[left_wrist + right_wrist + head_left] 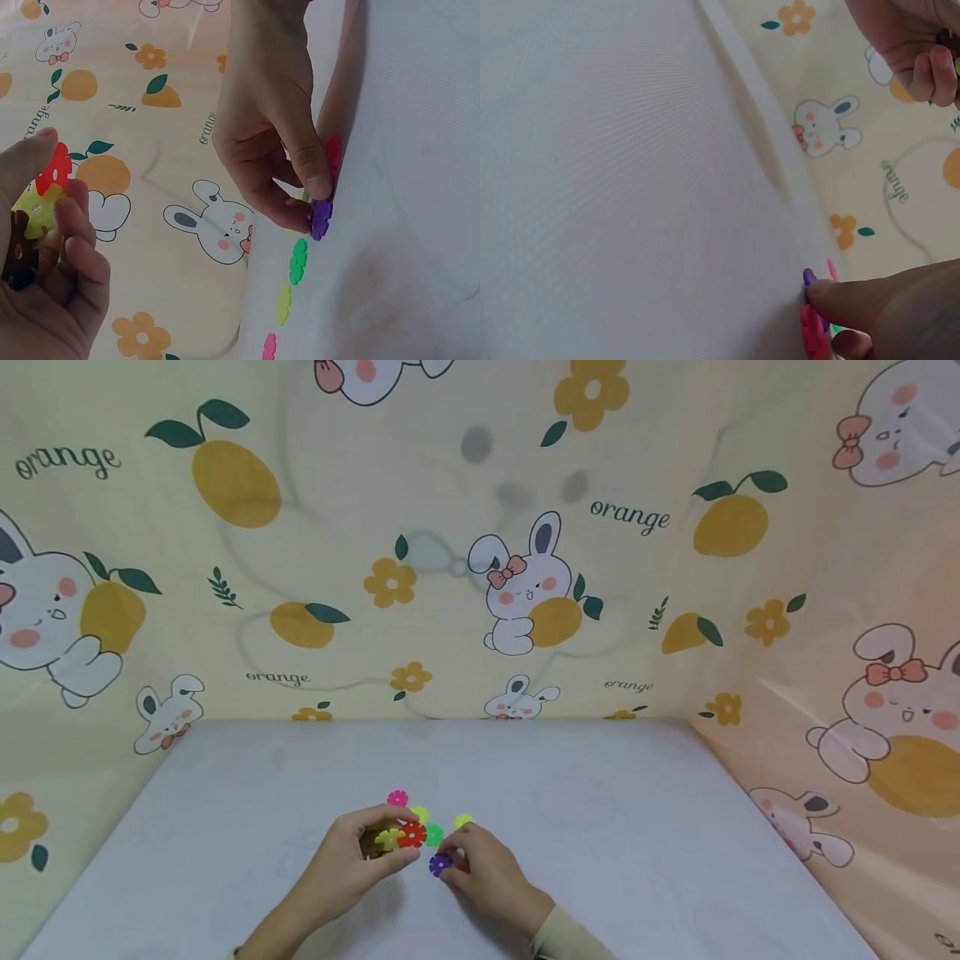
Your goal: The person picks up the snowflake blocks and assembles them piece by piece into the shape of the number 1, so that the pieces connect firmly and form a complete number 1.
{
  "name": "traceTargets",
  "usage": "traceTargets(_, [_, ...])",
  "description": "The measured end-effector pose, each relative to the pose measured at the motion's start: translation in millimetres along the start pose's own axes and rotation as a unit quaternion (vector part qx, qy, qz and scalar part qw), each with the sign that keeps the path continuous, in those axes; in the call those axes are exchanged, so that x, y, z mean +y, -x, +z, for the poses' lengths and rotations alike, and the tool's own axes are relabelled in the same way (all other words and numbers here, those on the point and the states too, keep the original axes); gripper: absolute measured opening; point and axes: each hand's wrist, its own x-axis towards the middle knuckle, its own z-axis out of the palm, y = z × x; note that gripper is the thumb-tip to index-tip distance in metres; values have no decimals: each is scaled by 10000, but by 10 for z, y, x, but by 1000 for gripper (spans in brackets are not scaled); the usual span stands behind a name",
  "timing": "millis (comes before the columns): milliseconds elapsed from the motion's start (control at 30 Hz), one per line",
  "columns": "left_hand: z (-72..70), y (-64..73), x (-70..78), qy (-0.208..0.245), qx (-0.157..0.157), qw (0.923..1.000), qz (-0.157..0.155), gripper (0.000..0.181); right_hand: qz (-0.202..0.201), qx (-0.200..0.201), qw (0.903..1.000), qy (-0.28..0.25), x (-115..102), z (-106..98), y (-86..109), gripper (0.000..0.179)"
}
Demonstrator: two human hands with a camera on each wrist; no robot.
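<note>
My left hand (348,852) holds several notched, flower-shaped plastic discs above the table. A red disc (412,835) and a yellow disc (389,838) show between its thumb and fingers. A dark brown disc (20,251) lies deeper in that palm in the left wrist view. To the right, my right hand (491,868) pinches a purple disc (321,219) between thumb and finger at the tabletop. A pink disc (814,332) is right beside the purple one, partly hidden by the hand in the left wrist view. Whether those two touch, I cannot tell.
On the white table (637,843) lie a green disc (433,835), a yellow disc (420,814) and a pink disc (397,797) in a slanting row. Another yellow disc (464,820) sits just beyond the right hand. A printed cloth (345,543) hangs behind the table.
</note>
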Motion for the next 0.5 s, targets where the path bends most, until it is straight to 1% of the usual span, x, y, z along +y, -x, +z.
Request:
traceTargets(200, [9, 4, -11, -21, -50, 10000, 41, 35, -24, -46, 10000, 84, -23, -11, 23, 27])
traceTargets(367, [10, -2, -12, -29, -77, 10000, -23, 35, -70, -43, 9998, 162, -26, -20, 26, 26])
traceTargets(500, [15, -4, -13, -25, -101, 9999, -49, 36, -16, 13, 10000, -31, -15, -21, -1, 20])
